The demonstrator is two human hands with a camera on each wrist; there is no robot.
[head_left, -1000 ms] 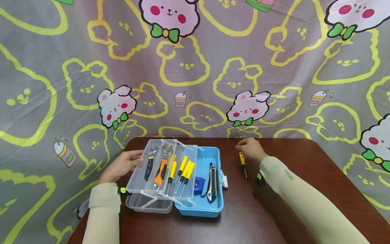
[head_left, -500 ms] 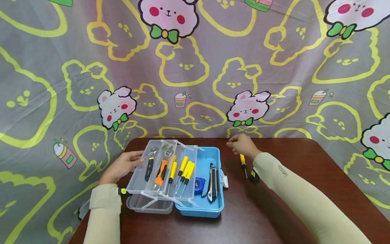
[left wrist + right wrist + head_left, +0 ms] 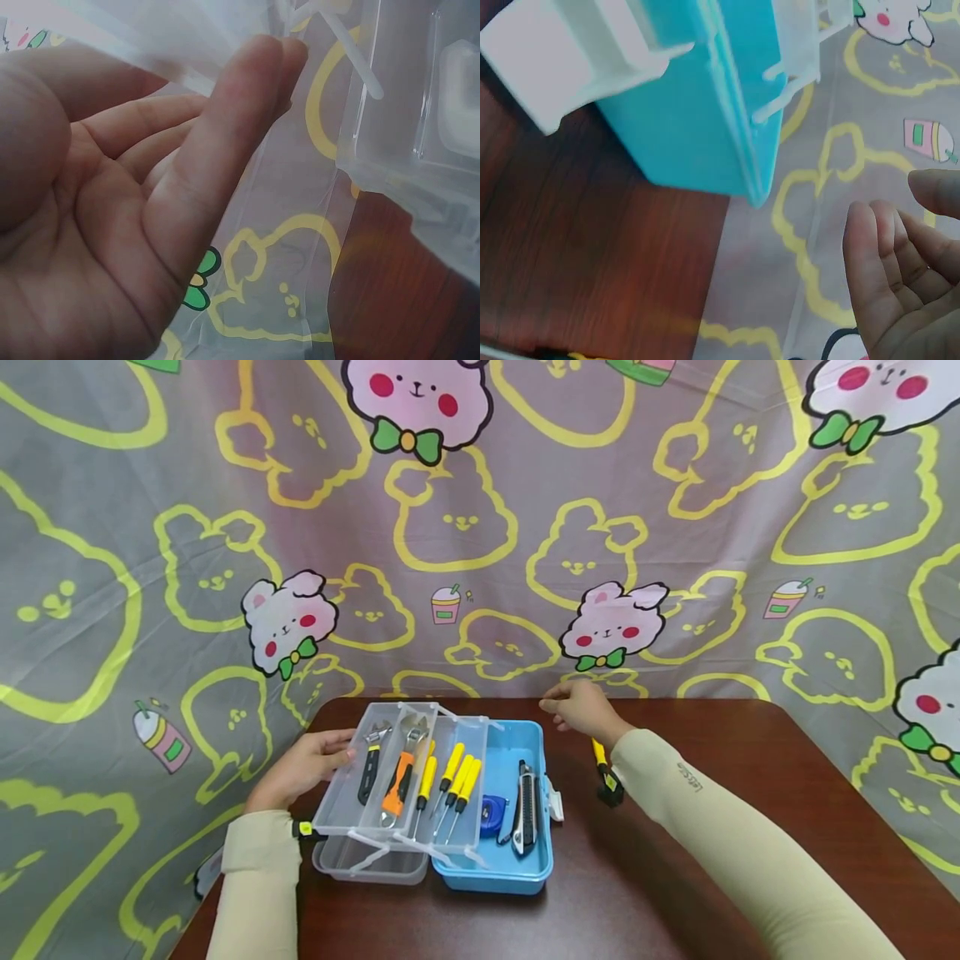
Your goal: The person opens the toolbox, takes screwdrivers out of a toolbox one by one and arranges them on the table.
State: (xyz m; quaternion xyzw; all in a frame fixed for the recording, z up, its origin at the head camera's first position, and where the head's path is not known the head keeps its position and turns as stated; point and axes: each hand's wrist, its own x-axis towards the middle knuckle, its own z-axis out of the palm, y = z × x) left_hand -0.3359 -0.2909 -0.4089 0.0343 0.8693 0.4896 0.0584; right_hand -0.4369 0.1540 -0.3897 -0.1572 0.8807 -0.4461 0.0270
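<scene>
My left hand (image 3: 300,768) holds the left edge of a clear plastic tray (image 3: 341,806). The tray belongs to a blue toolbox (image 3: 491,883). Inside the tray lie an adjustable wrench with a black handle (image 3: 368,774), one with an orange handle (image 3: 396,789) and several yellow screwdrivers (image 3: 464,787). The toolbox base contains a blue tape measure (image 3: 492,815) and a utility knife (image 3: 526,810). My right hand (image 3: 585,708) hovers right of the toolbox, thumb and fingers apart, holding nothing. A yellow screwdriver (image 3: 598,750) lies on the table, partly hidden by my right wrist.
The toolbox stands on a dark red-brown table (image 3: 720,777). A white latch (image 3: 556,802) sticks out from its right side. Its clear lid (image 3: 405,870) lies folded out at the left, below the tray. A patterned cloth (image 3: 502,585) hangs behind the table.
My right hand has moved left from above the screwdriver on the table toward the toolbox. The screwdriver stays where it was. My left hand keeps its place at the tray.
</scene>
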